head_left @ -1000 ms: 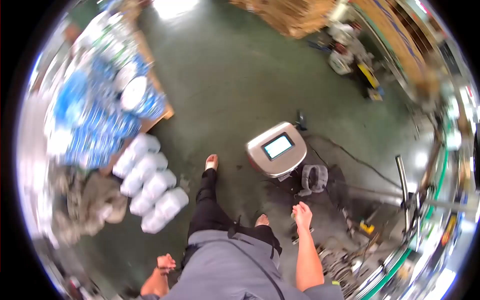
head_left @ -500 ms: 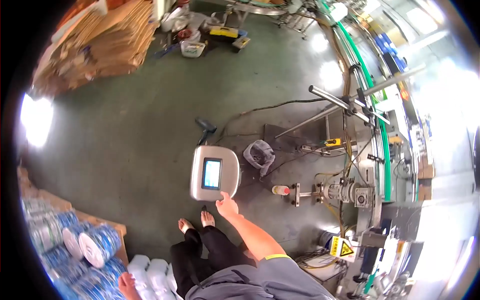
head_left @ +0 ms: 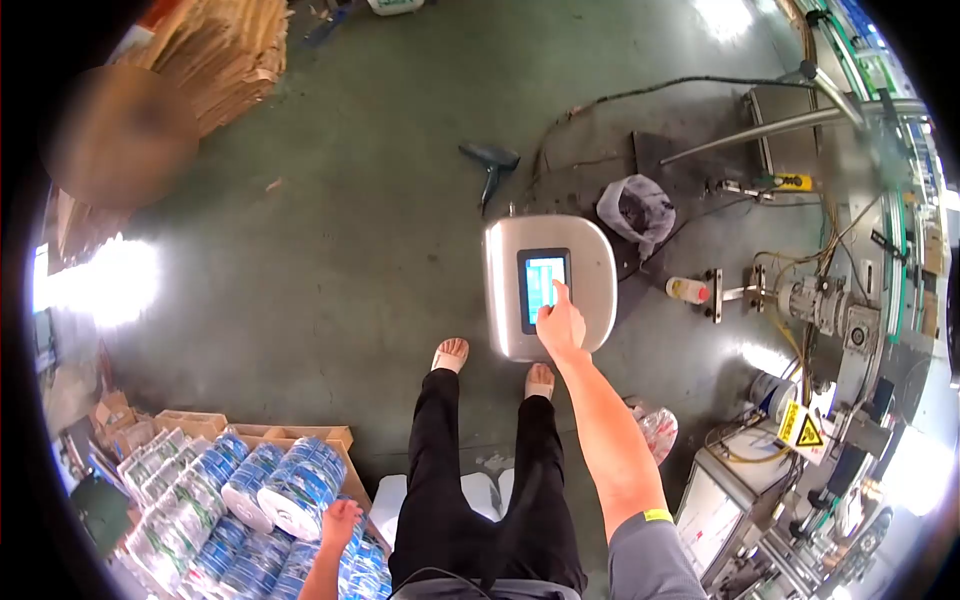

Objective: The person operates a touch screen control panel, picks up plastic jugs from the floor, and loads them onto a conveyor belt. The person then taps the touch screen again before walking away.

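A rounded silver machine (head_left: 590, 250) stands in front of my feet, with a lit touchscreen (head_left: 540, 280) on its top. My right hand (head_left: 563, 322) is over the lower right of that screen, its index finger stretched out to the display and nothing held in it. Down at the lower left, my left hand (head_left: 342, 520) hangs beside the blue-labelled wrapped rolls (head_left: 305, 480). Its fingers look partly curled and too small to make out clearly. A dark handheld scanner (head_left: 490, 165) lies on the floor beyond the machine.
A bag-lined bin (head_left: 637, 212) and a small bottle with a red cap (head_left: 688, 290) are right of the machine. Cables, a motor (head_left: 815, 303) and conveyor framework line the right side. Stacked cardboard (head_left: 225, 60) is at the upper left, and a wooden pallet (head_left: 340, 437) lies lower left.
The view has turned and shifted. My right hand has moved from the machine's near edge onto its touchscreen, after being away from the machine earlier. My feet are now further apart than half a second ago.
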A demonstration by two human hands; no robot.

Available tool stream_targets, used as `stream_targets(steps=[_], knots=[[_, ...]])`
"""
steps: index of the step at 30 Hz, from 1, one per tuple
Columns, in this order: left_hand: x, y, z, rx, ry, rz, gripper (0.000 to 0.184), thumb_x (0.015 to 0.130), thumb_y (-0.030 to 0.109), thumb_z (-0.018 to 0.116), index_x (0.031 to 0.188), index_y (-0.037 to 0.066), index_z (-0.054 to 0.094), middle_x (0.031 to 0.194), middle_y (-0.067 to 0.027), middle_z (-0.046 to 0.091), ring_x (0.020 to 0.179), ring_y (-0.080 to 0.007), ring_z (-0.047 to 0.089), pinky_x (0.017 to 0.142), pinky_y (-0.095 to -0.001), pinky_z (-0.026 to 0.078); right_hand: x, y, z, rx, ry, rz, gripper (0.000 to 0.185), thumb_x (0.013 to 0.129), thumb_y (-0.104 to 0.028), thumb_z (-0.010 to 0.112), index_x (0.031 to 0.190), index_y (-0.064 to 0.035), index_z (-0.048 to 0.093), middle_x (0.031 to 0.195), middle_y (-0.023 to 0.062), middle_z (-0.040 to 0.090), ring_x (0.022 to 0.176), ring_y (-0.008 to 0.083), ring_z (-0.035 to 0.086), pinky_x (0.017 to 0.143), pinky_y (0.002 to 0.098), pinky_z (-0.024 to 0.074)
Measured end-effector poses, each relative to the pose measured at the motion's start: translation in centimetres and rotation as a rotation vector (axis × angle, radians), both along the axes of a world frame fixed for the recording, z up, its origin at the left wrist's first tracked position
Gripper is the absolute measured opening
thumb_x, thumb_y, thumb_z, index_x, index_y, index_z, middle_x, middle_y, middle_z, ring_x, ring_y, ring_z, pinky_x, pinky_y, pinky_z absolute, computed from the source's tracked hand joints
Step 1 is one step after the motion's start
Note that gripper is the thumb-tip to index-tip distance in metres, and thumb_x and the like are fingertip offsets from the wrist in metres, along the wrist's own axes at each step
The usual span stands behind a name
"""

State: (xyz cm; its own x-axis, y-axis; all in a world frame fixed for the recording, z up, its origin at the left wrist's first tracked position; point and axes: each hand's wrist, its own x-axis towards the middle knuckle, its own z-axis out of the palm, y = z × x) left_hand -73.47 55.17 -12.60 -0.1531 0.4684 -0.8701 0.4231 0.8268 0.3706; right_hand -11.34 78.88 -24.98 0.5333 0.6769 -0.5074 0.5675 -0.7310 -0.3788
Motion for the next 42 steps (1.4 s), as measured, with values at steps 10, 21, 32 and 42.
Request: stream_targets(steps=[10, 21, 32, 42], knots=[[-0.6, 10.0, -1.4, -0.085, 0.075, -0.075, 0.032, 0.105, 0.032, 0.062, 0.107, 0.0, 0.069, 0.093, -0.0121, 0.076, 0.071, -0.0166, 0.07, 0.067, -0.0287, 0.056, -2.7, 4.1, -6.7, -0.031, -0.013, -0.098, 0.066, 0.092, -0.014, 0.054, 0.156, -0.0172, 0.038, 0.082, 0.0198, 0.073, 0.077, 0.0418, 0.07, 0.074, 0.0537, 0.0533], [-3.5, 13.2, -1.9, -0.12, 0.107, -0.181, 0.03, 0.105, 0.03, 0.061, 0.11, 0.001, 0.069, 0.096, -0.0137, 0.077, 0.072, -0.0169, 0.071, 0.068, -0.0288, 0.056, -4.7, 3.7, -7.3, 0.101, 0.108, -0.31, 0.065, 0.092, -0.014, 0.056, 0.155, -0.0131, 0.04, 0.087, 0.0213, 0.074, 0.083, 0.0432, 0.072, 0.078, 0.0538, 0.0556], [1.9, 22.2, 0.5, -0.177, 0.271, -0.729, 0.032, 0.109, 0.031, 0.055, 0.118, 0.002, 0.065, 0.097, -0.0109, 0.075, 0.071, -0.0153, 0.07, 0.061, -0.0255, 0.054, -26.5, -38.7, -3.3, 0.045, 0.084, -1.38, 0.038, 0.092, -0.016, 0.06, 0.129, -0.0137, 0.068, 0.1, 0.0163, 0.076, 0.092, 0.0297, 0.075, 0.085, 0.0428, 0.0582], [16.9, 21.7, 1.1, 0.081, 0.264, -1.246, 0.029, 0.108, 0.033, 0.058, 0.109, 0.006, 0.067, 0.086, -0.0081, 0.074, 0.063, -0.0125, 0.068, 0.055, -0.0247, 0.051, -34.9, -80.9, -24.8, 0.923, 0.408, -3.206, 0.061, 0.096, -0.048, 0.067, 0.139, -0.0049, 0.054, 0.134, 0.0155, 0.06, 0.11, 0.0271, 0.061, 0.094, 0.0474, 0.0518]])
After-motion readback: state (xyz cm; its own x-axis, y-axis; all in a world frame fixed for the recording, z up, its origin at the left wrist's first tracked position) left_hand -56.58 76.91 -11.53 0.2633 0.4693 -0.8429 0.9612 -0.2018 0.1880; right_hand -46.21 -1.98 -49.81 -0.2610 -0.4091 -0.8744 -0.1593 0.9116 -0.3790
